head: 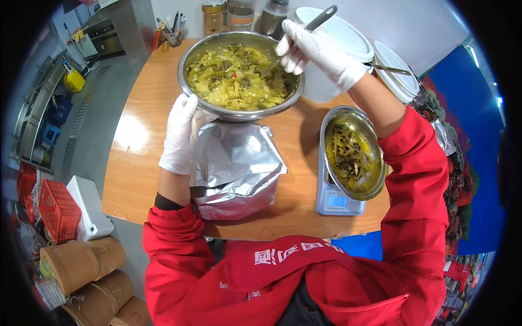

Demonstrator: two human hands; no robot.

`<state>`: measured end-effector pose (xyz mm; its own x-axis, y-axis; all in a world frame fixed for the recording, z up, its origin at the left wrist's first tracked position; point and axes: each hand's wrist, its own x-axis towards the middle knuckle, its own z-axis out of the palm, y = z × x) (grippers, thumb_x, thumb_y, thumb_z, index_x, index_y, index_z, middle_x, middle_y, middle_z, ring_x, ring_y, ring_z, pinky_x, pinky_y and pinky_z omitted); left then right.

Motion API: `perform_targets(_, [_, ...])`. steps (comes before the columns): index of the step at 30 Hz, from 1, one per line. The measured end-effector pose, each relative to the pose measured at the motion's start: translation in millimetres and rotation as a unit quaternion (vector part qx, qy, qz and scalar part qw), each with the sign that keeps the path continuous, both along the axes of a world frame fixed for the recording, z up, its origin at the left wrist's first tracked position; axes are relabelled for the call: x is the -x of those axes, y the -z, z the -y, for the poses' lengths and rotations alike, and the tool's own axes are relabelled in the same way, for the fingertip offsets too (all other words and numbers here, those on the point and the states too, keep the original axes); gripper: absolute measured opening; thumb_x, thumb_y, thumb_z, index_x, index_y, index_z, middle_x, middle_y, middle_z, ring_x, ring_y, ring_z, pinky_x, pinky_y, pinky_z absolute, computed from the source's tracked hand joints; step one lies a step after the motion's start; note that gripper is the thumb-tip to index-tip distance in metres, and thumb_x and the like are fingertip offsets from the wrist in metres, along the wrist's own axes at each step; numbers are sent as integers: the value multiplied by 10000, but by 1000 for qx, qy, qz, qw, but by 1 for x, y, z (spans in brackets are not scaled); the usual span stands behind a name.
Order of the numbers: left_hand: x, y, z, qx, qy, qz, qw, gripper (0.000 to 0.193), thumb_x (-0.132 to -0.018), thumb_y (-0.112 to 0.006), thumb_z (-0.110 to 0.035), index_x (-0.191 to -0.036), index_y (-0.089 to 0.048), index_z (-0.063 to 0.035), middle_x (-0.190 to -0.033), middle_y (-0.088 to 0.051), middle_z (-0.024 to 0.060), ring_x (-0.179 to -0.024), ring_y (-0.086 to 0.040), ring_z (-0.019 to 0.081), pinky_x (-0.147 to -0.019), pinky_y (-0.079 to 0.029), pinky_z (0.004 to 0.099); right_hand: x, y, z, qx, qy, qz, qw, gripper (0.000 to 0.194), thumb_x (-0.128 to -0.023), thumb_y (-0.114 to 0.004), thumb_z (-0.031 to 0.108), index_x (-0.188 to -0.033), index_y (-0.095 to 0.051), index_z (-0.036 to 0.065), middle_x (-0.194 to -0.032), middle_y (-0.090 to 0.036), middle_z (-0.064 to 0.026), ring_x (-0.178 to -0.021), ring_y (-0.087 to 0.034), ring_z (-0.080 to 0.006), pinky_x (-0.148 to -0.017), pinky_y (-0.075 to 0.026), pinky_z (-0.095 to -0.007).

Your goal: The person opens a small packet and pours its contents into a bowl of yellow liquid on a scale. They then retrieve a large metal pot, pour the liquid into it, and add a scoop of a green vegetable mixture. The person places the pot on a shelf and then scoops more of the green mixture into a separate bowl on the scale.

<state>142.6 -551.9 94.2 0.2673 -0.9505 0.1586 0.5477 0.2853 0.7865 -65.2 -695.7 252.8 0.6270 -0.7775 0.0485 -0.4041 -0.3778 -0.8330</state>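
Note:
My right hand (316, 55), in a white glove, grips the metal handle (324, 16) of a serving utensil whose head is down among chopped pickled greens (234, 79). The greens fill much of a large stainless steel bowl (240, 116); one small red piece shows among them. My left hand (179, 134), also gloved, holds the near left rim of this bowl, its fingertips partly hidden. Just below the bowl lies a silver foil bag (238, 163), beside my left wrist. Under my right forearm, a smaller steel bowl (377, 171) with some greens rests on a digital scale (340, 205) with a lit display.
White lidded buckets (338, 32) stand behind my right hand, with another utensil handle (391, 70) across them. Jars (214, 20) and a pen cup (174, 36) line the wooden table's (134, 163) back edge. Red crates (59, 212) and brown drums (81, 261) sit on the floor at left.

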Motion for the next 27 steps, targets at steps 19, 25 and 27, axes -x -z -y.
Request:
perform_targets(19, [3, -3, -1, -1, -11, 4, 1000, 371, -981, -515, -257, -1229, -502, 18, -1184, -598, 130, -1045, -611, 197, -920, -491, 347, 5, 35, 5, -101, 71, 129, 984, 444, -995, -391, 332, -831, -642, 4, -676, -648, -121, -590, -647, -183, -522, -525, -258])
perform_targets(25, [-3, 4, 4, 8, -15, -14, 1000, 356, -973, -529, -224, -1226, -490, 24, -1162, -601, 135, -1018, -625, 210, -894, -516, 347, 22, 40, 8, -205, 187, 220, 935, 424, -1005, -359, 323, -957, -611, -14, -768, -651, -169, -687, -657, -215, -618, -538, -267])
perform_targets(27, [-4, 5, 4, -14, -21, -19, 999, 355, -973, -530, -223, -1225, -493, 23, -1157, -602, 130, -1025, -621, 210, -895, -516, 347, 24, 40, 13, -184, 180, 231, 938, 421, -1002, -368, 344, -977, -594, -11, -829, -657, -192, -719, -660, -226, -646, -544, -284])
